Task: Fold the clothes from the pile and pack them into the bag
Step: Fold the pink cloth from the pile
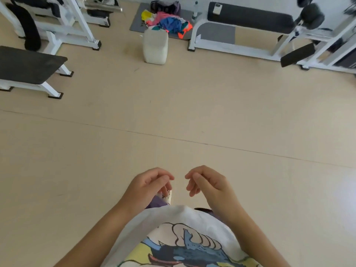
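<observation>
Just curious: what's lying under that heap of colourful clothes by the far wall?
A grey floor mat lies under the heap of colourful clothes. The pale upright bag hides the heap's front edge.

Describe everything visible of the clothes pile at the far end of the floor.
The pile is a loose, unfolded heap of soft garments: yellow, pink, blue, teal and orange-and-white. It lies on a grey mat by the far wall, behind a white container, beside a white bench frame. Nothing holds it.

White-framed weight bench [250, 22] with black pad, flat bench [28, 64], white block [155, 47], water bottle [195, 10], beige floor [173, 105]
</observation>
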